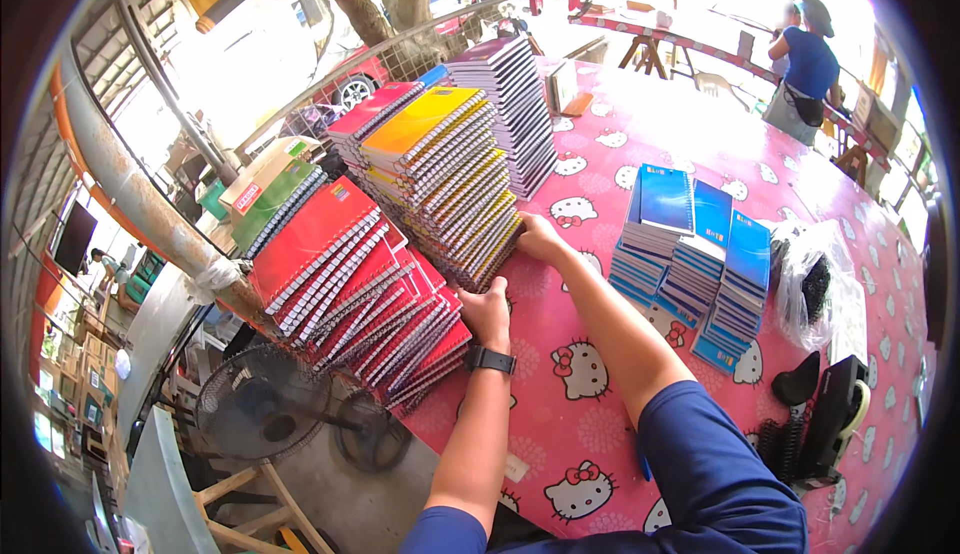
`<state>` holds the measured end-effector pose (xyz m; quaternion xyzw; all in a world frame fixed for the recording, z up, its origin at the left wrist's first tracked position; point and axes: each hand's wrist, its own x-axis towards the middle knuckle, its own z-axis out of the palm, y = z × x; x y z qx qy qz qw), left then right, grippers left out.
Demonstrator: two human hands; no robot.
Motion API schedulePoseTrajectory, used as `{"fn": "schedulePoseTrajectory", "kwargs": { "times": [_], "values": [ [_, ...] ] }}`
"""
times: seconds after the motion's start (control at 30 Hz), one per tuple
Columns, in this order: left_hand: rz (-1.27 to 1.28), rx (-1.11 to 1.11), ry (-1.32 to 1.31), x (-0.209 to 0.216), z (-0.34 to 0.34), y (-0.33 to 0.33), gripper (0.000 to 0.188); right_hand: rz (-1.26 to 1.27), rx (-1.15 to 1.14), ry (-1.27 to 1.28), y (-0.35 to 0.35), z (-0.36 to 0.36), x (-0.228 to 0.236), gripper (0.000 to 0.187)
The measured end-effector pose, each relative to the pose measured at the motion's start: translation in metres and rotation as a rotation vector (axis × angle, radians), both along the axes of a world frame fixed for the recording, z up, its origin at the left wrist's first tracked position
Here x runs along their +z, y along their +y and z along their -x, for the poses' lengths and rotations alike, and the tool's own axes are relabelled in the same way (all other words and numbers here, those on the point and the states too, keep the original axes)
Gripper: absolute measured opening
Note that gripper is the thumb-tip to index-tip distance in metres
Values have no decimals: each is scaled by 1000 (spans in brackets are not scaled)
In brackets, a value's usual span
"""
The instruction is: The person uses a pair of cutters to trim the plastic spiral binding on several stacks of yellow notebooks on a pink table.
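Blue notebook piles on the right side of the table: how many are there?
3, right of the right hand: left pile, middle pile and right pile, side by side. Others may be hidden.

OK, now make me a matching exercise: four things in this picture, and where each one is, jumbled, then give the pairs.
1. Yellow stack
2. Fan
3. Watch
4. Blue notebooks

A. Around the left wrist
B. On the table, right of the right forearm
C. Against the right fingers
D. Off the table, to its left

Pairs: 1-C, 2-D, 3-A, 4-B
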<state>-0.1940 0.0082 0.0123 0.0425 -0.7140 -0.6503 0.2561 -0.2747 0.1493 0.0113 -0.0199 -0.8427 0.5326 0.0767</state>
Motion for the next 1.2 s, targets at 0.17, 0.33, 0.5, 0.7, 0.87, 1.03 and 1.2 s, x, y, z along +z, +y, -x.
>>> {"fn": "schedulePoseTrajectory", "kwargs": {
  "times": [0.17, 0.33, 0.5, 0.7, 0.87, 1.03, 1.2],
  "values": [
    [-33, 1, -17, 9, -16, 13, 64, -25, -35, 44, 20, -18, -9, 41],
    [20, -145, -127, 5, -33, 7, 74, 2, -37, 10, 32, -48, -5, 39],
    [-9, -228, -150, 2, -63, 7, 64, -100, -149, -28, 35, -78, -3, 32],
    [-40, -290, -146, 2, -103, 17, 65, 76, -153, 118, 47, -105, -25, 37],
    [35, -314, -68, -14, -126, 1, 73, 68, -56, 44, 29, -134, -16, 36],
    [-28, -379, -133, -8, -162, 2, 78, 262, -20, 0, 31, -165, -19, 34],
    [-6, -384, -69, -5, -200, -1, 80, 184, -35, 126, 24, -191, -26, 29]
  ]
}}
